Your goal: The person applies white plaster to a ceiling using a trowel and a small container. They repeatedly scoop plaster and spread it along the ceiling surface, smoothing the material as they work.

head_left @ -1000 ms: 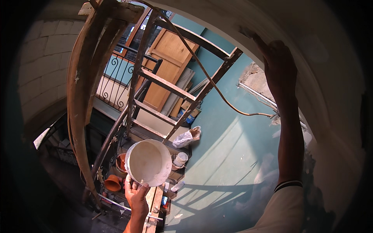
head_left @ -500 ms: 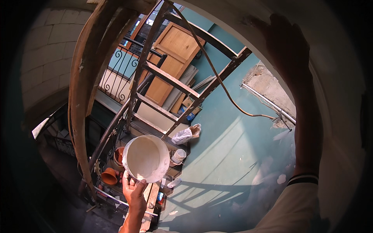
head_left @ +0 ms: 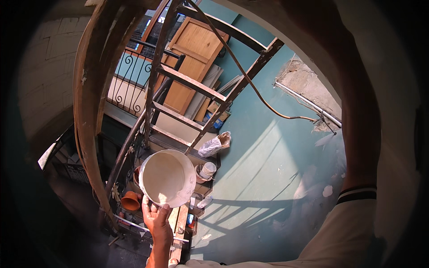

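My left hand [head_left: 157,221] grips a round white plastic tub [head_left: 190,185] by its near lower edge, thumb at the rim. The tub's pale inside faces me, with a bright sunlit patch low in it; how much it contains is unclear. My right arm stretches up along the pale curved surface [head_left: 397,147] on the right. At the top rim my right hand [head_left: 313,18] is deep in shadow, so its fingers and anything in them cannot be made out.
A metal ladder frame [head_left: 192,82] and a wooden beam [head_left: 91,89] rise on the left. A cable [head_left: 257,96] hangs across the teal wall [head_left: 250,178]. Below are an orange pot [head_left: 130,201], a white sack [head_left: 214,145], a small white container [head_left: 208,169] and a plank [head_left: 178,223].
My right hand has moved up toward the top rim and its fingers no longer show. The left hand still holds the tub, tilted slightly differently. The view has shifted a little.
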Motion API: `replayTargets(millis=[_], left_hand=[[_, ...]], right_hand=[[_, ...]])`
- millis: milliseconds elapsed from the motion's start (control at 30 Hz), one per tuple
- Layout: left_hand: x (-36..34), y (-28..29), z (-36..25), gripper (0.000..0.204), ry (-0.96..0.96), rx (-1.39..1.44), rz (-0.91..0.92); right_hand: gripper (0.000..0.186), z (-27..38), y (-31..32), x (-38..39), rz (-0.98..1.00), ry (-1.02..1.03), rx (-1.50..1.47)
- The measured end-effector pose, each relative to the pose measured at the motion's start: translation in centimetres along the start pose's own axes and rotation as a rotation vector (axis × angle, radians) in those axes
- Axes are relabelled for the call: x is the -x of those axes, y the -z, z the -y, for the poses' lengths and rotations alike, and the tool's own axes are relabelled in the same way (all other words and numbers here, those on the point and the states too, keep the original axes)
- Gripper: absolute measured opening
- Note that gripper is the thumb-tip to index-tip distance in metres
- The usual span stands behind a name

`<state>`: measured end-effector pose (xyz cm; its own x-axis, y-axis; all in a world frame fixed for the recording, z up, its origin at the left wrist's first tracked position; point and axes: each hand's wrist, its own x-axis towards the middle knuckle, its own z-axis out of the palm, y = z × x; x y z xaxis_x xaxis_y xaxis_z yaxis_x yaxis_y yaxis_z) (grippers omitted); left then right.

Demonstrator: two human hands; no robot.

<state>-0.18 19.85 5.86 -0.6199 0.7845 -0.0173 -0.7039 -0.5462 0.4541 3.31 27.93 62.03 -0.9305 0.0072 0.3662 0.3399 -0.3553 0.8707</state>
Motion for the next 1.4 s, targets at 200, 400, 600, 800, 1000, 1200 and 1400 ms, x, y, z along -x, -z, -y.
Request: replayTargets(millis=[200,400,600,800,1000,1200,1400], left_hand=[[0.0,0.4,0.6,0.083,0.000,-0.006,-0.030],[-0.5,-0.5,1.9,0.086,0.131,-0.007,0.039],[-0.5,-1.3,1.1,0.076,0.130,-0.084,0.029],[-0.1,-1.7,1.6,0.079,0.120,-0.083,0.093],[0.7,-0.8,1.4,0.082,0.152,-0.090,0.061],[0.4,0.4,0.9,0.084,0.149,0.014,0.054],[-0.3,1.0,-1.7,0.074,0.057,0.058,0.044]], right_hand=[[0.033,-2.2,1.2,7.9,0.157,-0.038,0.058],[0.048,-7.4,2.0,20.8,0.436,-0.049,0.224],[0.047,-7.5,1.9,25.6,0.409,-0.207,0.101],[0.048,-4.0,-1.3,17.1,0.028,-0.162,-0.101],[0.045,-3.1,-2.2,13.6,-0.091,-0.046,0.023],[0.032,-5.6,4.8,18.6,0.331,-0.149,0.007],[0.053,8.3,4.7,20.5,0.283,-0.062,-1.379]])
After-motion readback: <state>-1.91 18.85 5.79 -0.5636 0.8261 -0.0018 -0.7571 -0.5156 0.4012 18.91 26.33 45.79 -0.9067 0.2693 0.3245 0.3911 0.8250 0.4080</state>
